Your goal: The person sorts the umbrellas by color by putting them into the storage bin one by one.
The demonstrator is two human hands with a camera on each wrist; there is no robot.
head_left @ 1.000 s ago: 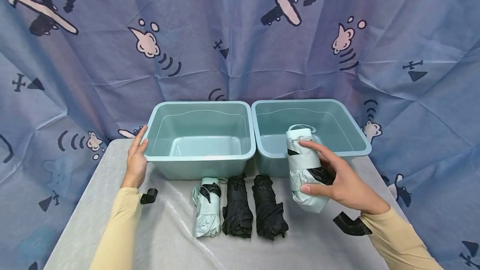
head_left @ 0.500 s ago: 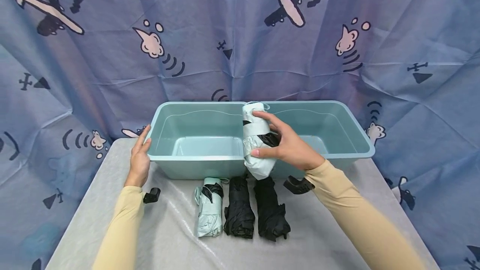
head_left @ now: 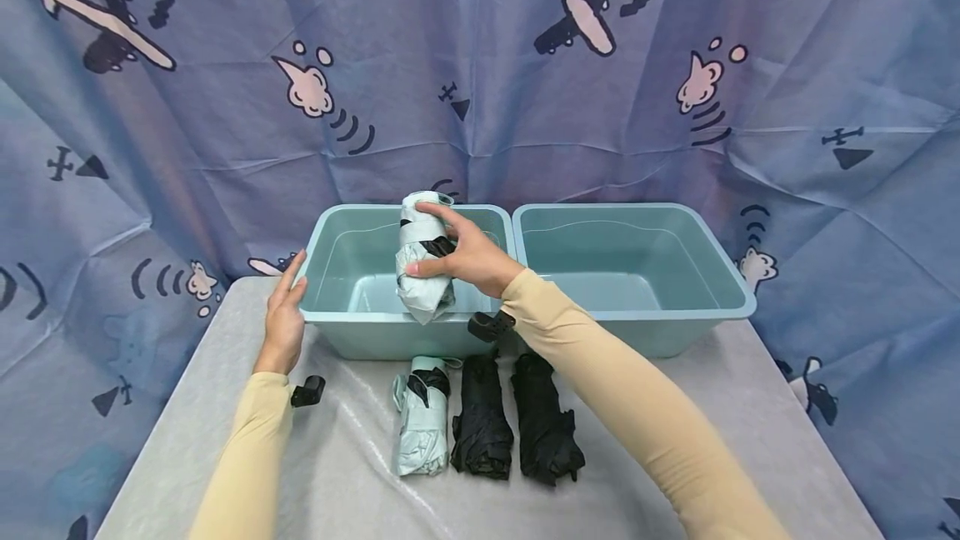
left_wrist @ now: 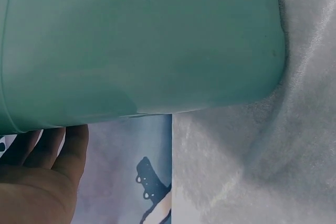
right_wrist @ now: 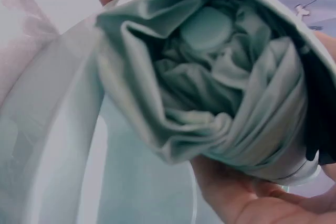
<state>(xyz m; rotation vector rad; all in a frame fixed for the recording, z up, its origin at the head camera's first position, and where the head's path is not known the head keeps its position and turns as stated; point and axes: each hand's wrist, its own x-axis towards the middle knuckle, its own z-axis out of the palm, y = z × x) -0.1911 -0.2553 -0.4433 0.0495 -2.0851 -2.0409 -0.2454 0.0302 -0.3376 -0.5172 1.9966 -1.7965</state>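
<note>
My right hand (head_left: 471,257) grips a folded mint-green umbrella (head_left: 422,282) with black patches, holding it tilted over the left mint-green bin (head_left: 405,342). In the right wrist view the umbrella's gathered cloth end (right_wrist: 210,77) faces the camera, and fingers curl under it. With fingers straight, my left hand (head_left: 283,319) touches the outer left side of that bin; the left wrist view has the fingers (left_wrist: 68,150) along the bin wall (left_wrist: 157,40). In front of the bins lie another mint-green umbrella (head_left: 423,423) and two black umbrellas (head_left: 482,419), side by side.
A second mint-green bin (head_left: 637,332) stands against the first one's right side. Both rest on a table with a pale grey cloth (head_left: 360,490). Behind hangs a blue curtain (head_left: 480,90) printed with airplanes.
My right hand has carried the mint-green umbrella leftward, from over the right bin's front edge, across the middle, to above the left bin. The left hand stays at the bin's side.
</note>
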